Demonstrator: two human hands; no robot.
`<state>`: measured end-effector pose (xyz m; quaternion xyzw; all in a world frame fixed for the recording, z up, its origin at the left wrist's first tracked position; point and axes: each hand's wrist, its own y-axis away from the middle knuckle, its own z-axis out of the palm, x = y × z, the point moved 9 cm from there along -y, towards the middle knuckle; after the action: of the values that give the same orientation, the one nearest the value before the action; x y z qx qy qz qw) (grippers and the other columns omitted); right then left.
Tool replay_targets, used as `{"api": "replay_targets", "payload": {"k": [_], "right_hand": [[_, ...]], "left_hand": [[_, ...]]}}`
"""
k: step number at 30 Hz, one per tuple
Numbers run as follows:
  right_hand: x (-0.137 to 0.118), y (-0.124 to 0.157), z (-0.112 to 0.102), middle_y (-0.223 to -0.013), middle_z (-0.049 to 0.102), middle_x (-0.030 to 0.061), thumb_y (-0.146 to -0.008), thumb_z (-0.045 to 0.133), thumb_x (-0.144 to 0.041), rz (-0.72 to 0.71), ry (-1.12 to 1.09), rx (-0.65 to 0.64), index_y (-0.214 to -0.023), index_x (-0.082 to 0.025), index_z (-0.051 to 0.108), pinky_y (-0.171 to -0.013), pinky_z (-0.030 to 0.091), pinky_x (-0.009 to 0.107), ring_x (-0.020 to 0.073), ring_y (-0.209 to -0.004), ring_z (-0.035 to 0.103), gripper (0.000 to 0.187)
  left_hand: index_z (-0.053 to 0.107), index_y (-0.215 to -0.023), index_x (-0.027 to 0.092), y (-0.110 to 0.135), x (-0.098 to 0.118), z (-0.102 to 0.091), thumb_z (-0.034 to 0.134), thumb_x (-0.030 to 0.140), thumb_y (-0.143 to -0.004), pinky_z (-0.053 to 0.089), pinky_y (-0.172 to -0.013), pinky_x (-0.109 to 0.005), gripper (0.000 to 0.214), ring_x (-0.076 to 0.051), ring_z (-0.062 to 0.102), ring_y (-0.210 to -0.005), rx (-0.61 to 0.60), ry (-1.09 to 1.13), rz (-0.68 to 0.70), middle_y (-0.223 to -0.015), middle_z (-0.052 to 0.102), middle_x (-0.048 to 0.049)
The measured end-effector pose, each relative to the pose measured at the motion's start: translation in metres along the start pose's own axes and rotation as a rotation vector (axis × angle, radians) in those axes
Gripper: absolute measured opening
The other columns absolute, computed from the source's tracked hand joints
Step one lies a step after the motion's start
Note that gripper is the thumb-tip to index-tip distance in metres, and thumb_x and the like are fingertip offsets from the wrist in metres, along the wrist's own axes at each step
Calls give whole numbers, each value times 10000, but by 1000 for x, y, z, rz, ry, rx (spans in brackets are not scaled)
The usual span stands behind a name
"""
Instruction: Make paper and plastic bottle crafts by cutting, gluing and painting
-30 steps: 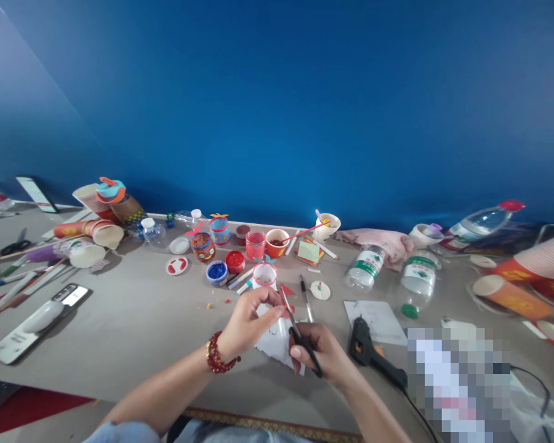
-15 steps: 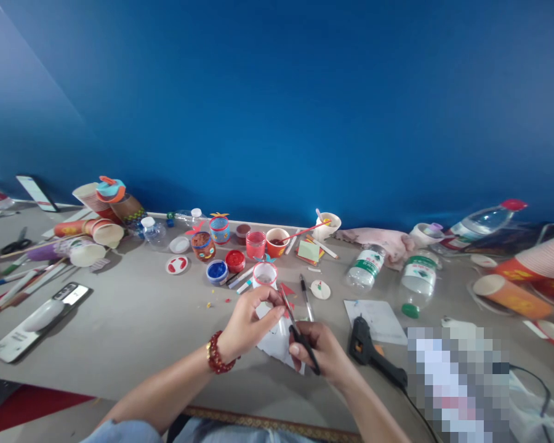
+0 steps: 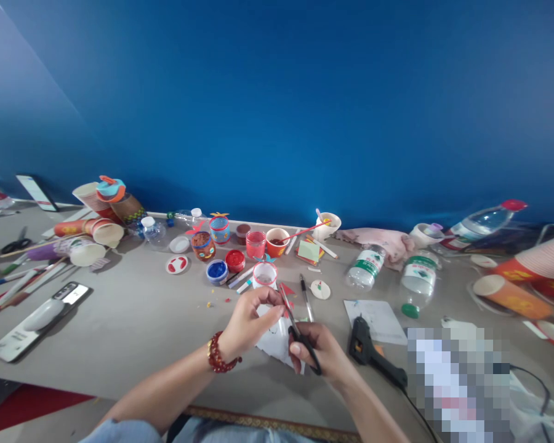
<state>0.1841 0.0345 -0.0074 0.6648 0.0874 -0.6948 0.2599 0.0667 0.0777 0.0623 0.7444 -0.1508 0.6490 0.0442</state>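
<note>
Probably light and easily creased, the red paper (image 3: 287, 291) suits an edge hold; the left hand (image 3: 253, 317) seemingly pinches it, the right hand (image 3: 321, 351) clasps black-handled scissors (image 3: 300, 338).

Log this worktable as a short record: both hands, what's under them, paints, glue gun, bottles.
Left hand: fingers beside the blades of the scissors; anything pinched is unclear
Right hand: holds the scissors by the black handles
Under hands: white paper
Paints: open blue pot beside open red pot
Glue gun: black, right of the right hand
Bottles: two green-labelled ones beyond the glue gun
</note>
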Motion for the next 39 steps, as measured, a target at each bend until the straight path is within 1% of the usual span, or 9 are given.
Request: {"api": "replay_targets", "payload": {"k": [8, 15, 28, 39], "right_hand": [[-4, 0, 1, -510, 594, 14, -657, 699, -725, -12, 44, -20, -652, -155, 560, -452, 352, 210, 106, -432, 503, 587], [1, 0, 2, -486, 590, 11, -649, 685, -747, -21, 37, -9, -644, -161, 556, -443, 345, 211, 107, -421, 493, 600], [1, -1, 3, -488, 591, 7, -660, 714, -705, -26, -29, 9, -648, -163, 555, -432, 321, 205, 99, -411, 484, 565], [1, -1, 2, -495, 592, 7, -674, 708, -697, -20, -16, 19, -660, -159, 556, -440, 326, 205, 97, -414, 487, 559]], "left_hand": [[628, -730, 151, 0, 5, 1, 591, 202, -818, 451, -702, -242, 108, -145, 592, -707, -18, 15, -15, -730, 671, -23], [617, -729, 150, 2, 1, 0, 604, 215, -809, 443, -666, -224, 104, -139, 584, -701, 15, -1, -60, -728, 662, -19], [621, -735, 147, 2, -2, 1, 616, 238, -821, 456, -678, -234, 125, -142, 582, -699, 21, 18, -48, -733, 663, -27], [625, -732, 147, 2, 1, 0, 613, 234, -816, 455, -691, -240, 121, -147, 593, -706, 27, 15, -37, -734, 670, -28]]}}
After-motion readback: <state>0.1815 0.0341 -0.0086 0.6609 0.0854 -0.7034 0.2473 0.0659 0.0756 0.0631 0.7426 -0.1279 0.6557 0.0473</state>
